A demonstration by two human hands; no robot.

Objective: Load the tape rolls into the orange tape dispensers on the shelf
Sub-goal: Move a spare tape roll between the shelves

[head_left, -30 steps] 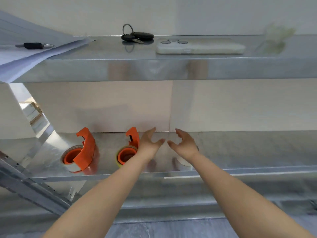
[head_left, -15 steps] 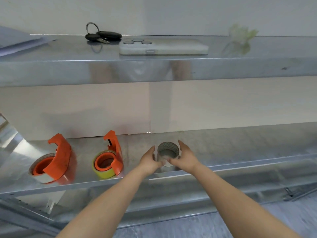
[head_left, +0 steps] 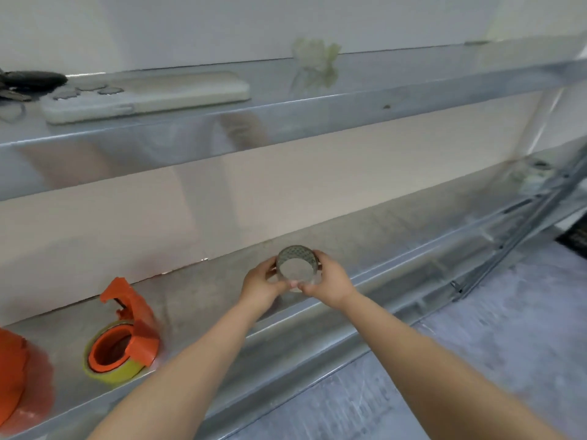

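Two hands, left hand (head_left: 259,285) and right hand (head_left: 330,282), close around a silvery tape roll (head_left: 297,268) above the shelf (head_left: 397,236); left of this grip, one orange dispenser (head_left: 127,341) already appears loaded, so this roll probably remains.

The far-left orange dispenser (head_left: 11,373) ran off the left edge, only part showing. The keys (head_left: 28,82) were cut off too. A pale blurred thing (head_left: 314,55) on the upper shelf (head_left: 349,103) couldn't be made out.
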